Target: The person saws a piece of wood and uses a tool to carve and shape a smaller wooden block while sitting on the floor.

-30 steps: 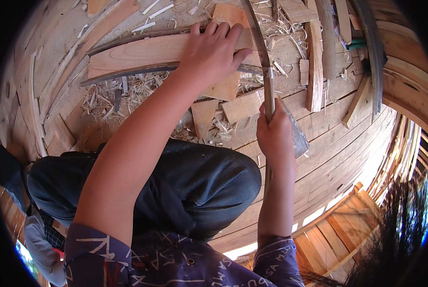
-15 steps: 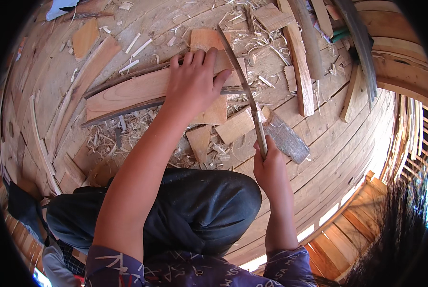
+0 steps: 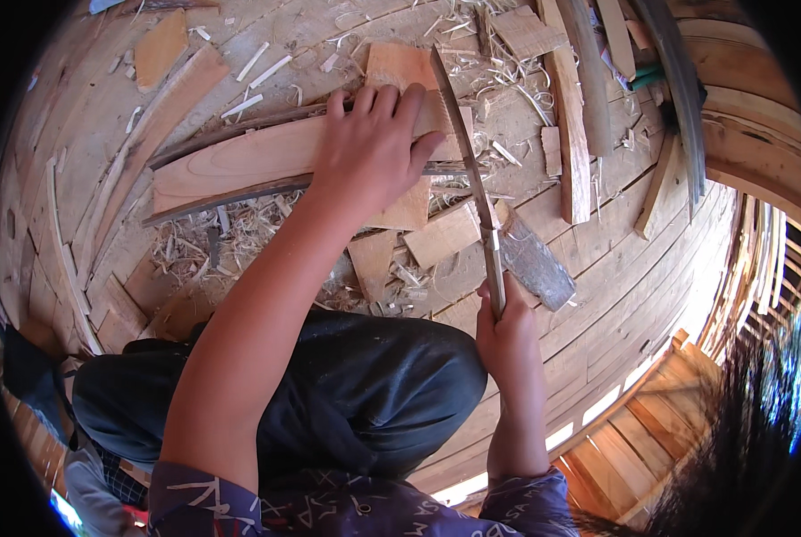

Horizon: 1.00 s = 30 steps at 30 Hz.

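A long wooden board (image 3: 239, 172) with dark bark-like edges lies crosswise in front of me, over a flat wood block (image 3: 402, 64). Across its top rests my left hand (image 3: 374, 143), fingers curled over the far edge and thumb toward the right end. My right hand (image 3: 508, 327) is wrapped around the wooden handle (image 3: 493, 268) of a handsaw. The toothed saw blade (image 3: 459, 121) points away from me and crosses the board near its right end. Whether the teeth sit in a cut I cannot tell.
Wood shavings (image 3: 213, 237) and offcuts (image 3: 441, 234) litter the plank floor (image 3: 588, 295). A grey-sided wood chunk (image 3: 536, 259) lies right of the saw handle. Long timber pieces (image 3: 566, 125) lie at the far right. My bent knee (image 3: 418, 358) is close below the board.
My right hand has drawn the saw back toward me, and its tip is slightly farther right. My left hand keeps its hold on the board. The whole view has shifted a little.
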Available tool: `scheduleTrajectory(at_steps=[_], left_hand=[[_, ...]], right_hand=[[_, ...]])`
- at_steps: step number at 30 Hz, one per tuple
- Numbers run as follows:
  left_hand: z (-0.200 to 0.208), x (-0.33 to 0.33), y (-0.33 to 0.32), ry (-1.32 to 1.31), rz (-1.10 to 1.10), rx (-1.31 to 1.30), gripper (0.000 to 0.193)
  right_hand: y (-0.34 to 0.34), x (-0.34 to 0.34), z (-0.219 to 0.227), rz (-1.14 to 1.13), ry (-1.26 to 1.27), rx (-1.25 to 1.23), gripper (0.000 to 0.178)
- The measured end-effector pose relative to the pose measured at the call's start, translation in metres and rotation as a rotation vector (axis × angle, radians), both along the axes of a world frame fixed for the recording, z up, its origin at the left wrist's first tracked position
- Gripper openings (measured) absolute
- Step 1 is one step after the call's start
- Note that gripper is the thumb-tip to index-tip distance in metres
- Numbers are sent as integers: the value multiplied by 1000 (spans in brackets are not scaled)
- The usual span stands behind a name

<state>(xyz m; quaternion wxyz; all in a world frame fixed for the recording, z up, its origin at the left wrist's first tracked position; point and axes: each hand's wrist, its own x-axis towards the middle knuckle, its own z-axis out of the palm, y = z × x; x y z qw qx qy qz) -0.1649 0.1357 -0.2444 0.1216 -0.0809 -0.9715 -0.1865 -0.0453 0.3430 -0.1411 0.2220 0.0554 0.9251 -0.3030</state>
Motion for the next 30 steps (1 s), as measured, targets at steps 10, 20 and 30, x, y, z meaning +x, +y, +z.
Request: scheduleTrajectory(at_steps=[10,20,30], left_hand=[[3,1,5,-55,28,-3,47],[-4,3,4,-31,25,-1,49],[0,-1,3,-134,46,17,48]], right_hand=[[-12,-40,-14,12,18,59,10],[-6,-11,-2,-40,-15,61,10],[-3,-4,1,-75,-27,71,8]])
